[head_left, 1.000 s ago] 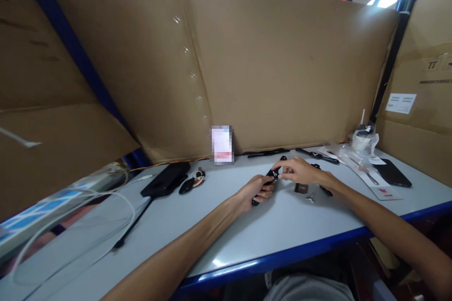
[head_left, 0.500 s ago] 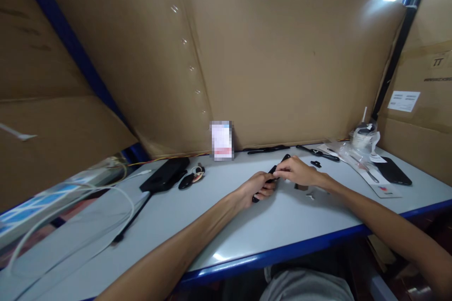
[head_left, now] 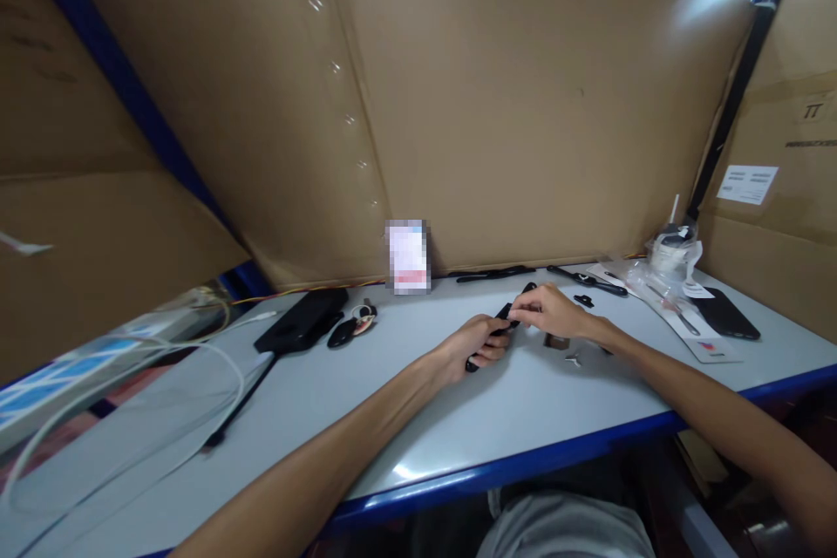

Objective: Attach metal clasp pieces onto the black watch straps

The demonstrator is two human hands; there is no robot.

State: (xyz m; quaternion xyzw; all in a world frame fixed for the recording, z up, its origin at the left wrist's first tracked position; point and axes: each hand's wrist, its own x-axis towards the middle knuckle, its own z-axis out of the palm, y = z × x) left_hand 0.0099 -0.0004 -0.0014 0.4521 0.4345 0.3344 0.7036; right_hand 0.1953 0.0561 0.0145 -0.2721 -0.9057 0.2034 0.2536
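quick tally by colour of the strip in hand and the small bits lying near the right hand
Black: 2 (long narrow strip in left hand, small flat piece near right hand)
Brown: 1 (small squarish block)
Silver: 1 (small shiny three-pronged piece)
Total: 4, excluding a dark sliver by the right forearm

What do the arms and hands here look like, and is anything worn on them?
These are human, not mechanical: the left grip and right grip are bare hands without gloves. The left arm and right arm show no sleeve, watch, cable or marking in view. Any rings are too small to tell. Grey cloth shows at the bottom edge.
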